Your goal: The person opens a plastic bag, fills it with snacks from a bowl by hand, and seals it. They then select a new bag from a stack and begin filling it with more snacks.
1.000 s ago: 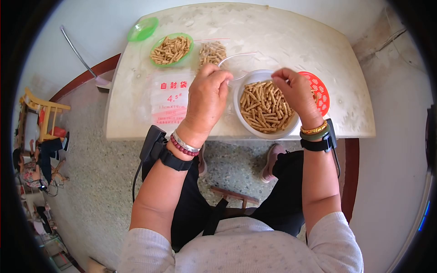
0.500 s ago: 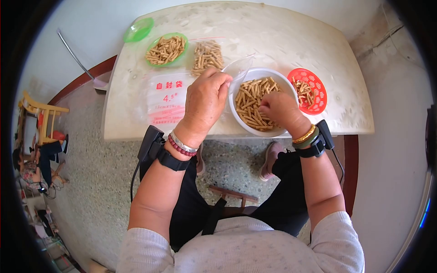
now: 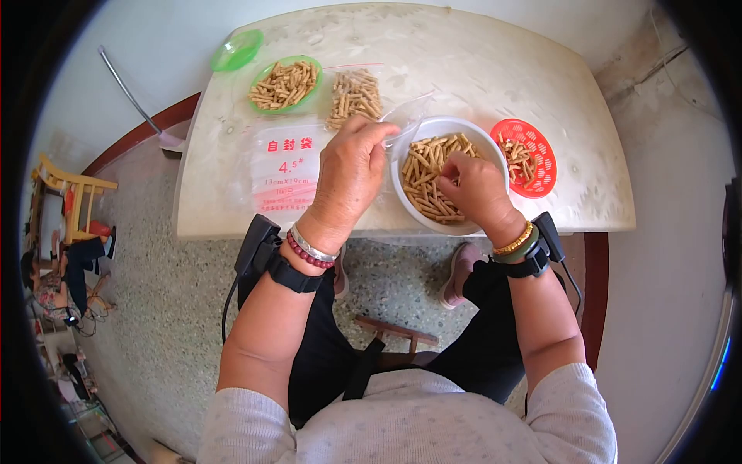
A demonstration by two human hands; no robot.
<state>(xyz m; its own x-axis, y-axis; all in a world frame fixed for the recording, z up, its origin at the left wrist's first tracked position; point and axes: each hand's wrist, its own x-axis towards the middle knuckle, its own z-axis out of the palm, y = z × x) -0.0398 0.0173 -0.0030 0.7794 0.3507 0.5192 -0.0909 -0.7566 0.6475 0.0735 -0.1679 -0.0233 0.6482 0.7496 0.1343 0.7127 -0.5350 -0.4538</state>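
Observation:
My left hand [image 3: 349,174] pinches the edge of a clear plastic bag [image 3: 413,114], which spreads to the right over the far left rim of a white bowl [image 3: 397,184]. Short tan sticks [image 3: 421,166] fill much of that bowl. Above its right side is my right hand [image 3: 481,193], fingers curled closed; whatever they hold is hidden. A plastic bag filled with sticks [image 3: 355,97] lies beyond my left hand. Flat zip bags with red print [image 3: 287,166] rest to the left of that hand.
At the table's far left are a green plate [image 3: 313,97] of sticks and another green dish [image 3: 236,50]. A red perforated basket [image 3: 549,182] with some sticks stands right of the bowl. The table's front edge [image 3: 402,232] is close to my body.
My right hand has lifted slightly and turned, its fingers still curled. The left hand keeps its pinch on the clear bag, with its fingers shifted slightly to the right.

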